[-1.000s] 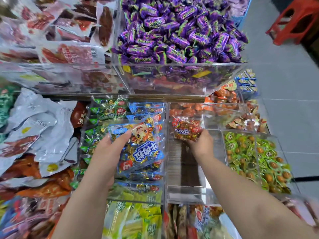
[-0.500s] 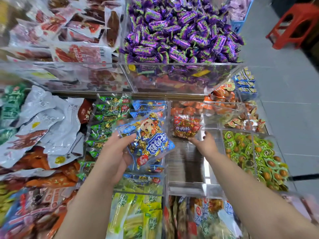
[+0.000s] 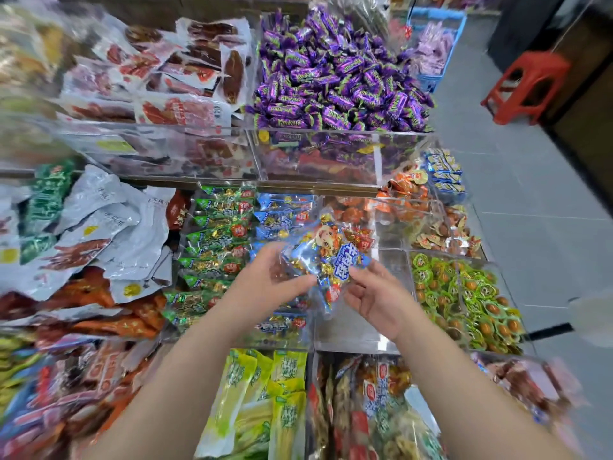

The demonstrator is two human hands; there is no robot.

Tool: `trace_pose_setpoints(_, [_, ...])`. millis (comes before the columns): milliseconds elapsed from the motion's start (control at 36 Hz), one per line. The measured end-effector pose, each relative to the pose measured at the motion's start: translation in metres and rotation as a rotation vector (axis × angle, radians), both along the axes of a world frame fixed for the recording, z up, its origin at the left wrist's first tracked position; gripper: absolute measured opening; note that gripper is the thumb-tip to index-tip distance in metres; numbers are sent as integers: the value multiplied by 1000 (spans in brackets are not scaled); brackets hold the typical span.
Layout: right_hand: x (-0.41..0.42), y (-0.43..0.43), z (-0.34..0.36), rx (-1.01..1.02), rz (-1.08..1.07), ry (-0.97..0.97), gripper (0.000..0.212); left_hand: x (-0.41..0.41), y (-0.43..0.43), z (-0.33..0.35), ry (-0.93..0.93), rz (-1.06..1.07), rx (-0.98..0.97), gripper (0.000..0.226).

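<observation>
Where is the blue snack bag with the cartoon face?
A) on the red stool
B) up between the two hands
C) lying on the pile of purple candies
B: the blue snack bag is up off the shelf, with the left hand pinching one side and the right hand touching the other.

The purple sweet wrappers (image 3: 331, 81) heaped in the upper clear bin carry one pale word, which reads "Krokant" and is clearest on the pieces along the front edge. The blue snack bag (image 3: 345, 260) shows large white Chinese characters on a tilted blue patch, apparently 牛肉粒. A small red round label lower down is too blurred to read. The silver pouches (image 3: 109, 220) at left bear small dark Chinese print ending in 凤爪. Green lettering on the yellow-green packs (image 3: 285, 416) at the bottom is illegible.
</observation>
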State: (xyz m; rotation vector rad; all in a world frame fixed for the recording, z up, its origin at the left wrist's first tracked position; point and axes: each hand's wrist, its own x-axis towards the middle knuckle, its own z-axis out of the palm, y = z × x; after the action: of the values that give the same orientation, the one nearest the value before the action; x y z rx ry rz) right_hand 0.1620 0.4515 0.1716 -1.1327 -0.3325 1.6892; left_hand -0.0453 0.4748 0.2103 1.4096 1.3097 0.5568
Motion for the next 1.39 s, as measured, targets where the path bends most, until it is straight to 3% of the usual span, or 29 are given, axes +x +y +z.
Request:
trace_pose_setpoints(56, [6, -2, 3, 13, -72, -2, 25, -16, -2, -7, 277, -220, 208, 103])
trace_pose_setpoints(111, [13, -4, 9, 46, -95, -29, 22, -27, 2, -20, 621, -475, 446, 111])
trace_pose_setpoints(194, [18, -7, 17, 65, -85, -71, 17, -32, 9, -38, 976, -630, 558, 103])
trace_pose_setpoints(278, [18, -9, 19, 86, -92, -72, 8, -33, 19, -46, 1092, -619, 618, 86])
trace_pose_setpoints(361, [14, -13, 21, 114, -67, -157, 15, -32, 29, -47, 1089, -617, 589, 86])
trace_pose_setpoints(417, [11, -15, 24, 166, 19, -334, 13, -32, 32, -48, 1075, -629, 578, 88])
trace_pose_setpoints(583, [-13, -19, 38, 493, 496, -1045, 14, -43, 48, -43, 1035, -775, 582, 85])
trace_pose_setpoints(694, [-49, -20, 45, 684, 886, -1645, 31, -57, 66, -32, 867, -842, 533, 75])
trace_pose_setpoints(778, [-75, -20, 42, 759, 1006, -1909, 29, -61, 73, -26, 733, -768, 467, 68])
trace_pose_setpoints(861, [-97, -15, 40, 808, 1071, -1959, 29, -59, 75, -25, 719, -724, 495, 60])
trace_pose_setpoints(972, [-108, 0, 42, 875, 913, -1937, 32, -56, 75, -28, 701, -675, 526, 47])
trace_pose_setpoints(1056, [-113, 2, 31, 889, 1029, -1932, 26, -56, 76, -28, 658, -655, 497, 51])
trace_pose_setpoints(1250, [-106, 0, 2, 678, 1132, -1825, 28, -59, 73, -25, 588, -629, 424, 61])
trace_pose_setpoints(1389, [-102, 11, 11, 725, 1218, -1840, 27, -61, 65, -24, 635, -663, 469, 57])
